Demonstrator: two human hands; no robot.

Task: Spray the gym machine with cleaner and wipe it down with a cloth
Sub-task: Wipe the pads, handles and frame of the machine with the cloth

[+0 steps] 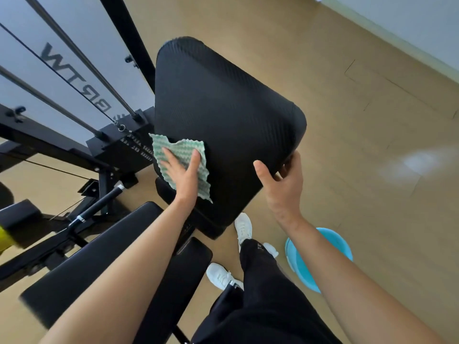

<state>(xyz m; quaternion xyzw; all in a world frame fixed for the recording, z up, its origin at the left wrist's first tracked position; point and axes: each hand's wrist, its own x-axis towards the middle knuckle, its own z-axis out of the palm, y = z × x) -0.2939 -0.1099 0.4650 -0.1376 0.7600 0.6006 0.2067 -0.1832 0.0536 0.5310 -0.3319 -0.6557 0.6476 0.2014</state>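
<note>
Far left edge: a yellow thing (3,240) pokes in, blurred and cut off, and I can't say what it is. Above it, the gym machine's white panel (29,45) carries grey letters turned on end; they read BRTW as far as I can make out. Steel guide rods (82,57) and a thin cable run down across the panel to the black weight stack (124,147), whose rows of white markings are too small to read. Nearer, a black handle (99,203) with chrome ends angles over the frame. A long black pad (99,247) lies near left, partly under the forearm.

Moving along: the left grip (182,173) has its fingers straight and spread, palm pressing the green-and-white cloth (182,147) flat on the lower left edge of the back pad (223,108). The cloth's far corner hangs off that edge, over the weight stack. The pad is big, black and ribbed, and most of its face is bare.

The right grip (283,187) clamps the pad's near right corner, thumb on the front, fingers curled behind and mostly hidden.

Below are white shoes (244,228) and black trousers (260,281) with small print I cannot read. To the right, a blue bucket (298,264) stands on the floor, half hidden by the right forearm. Beyond it, open tan floor (372,120) runs to the pale wall (409,26) far right.
</note>
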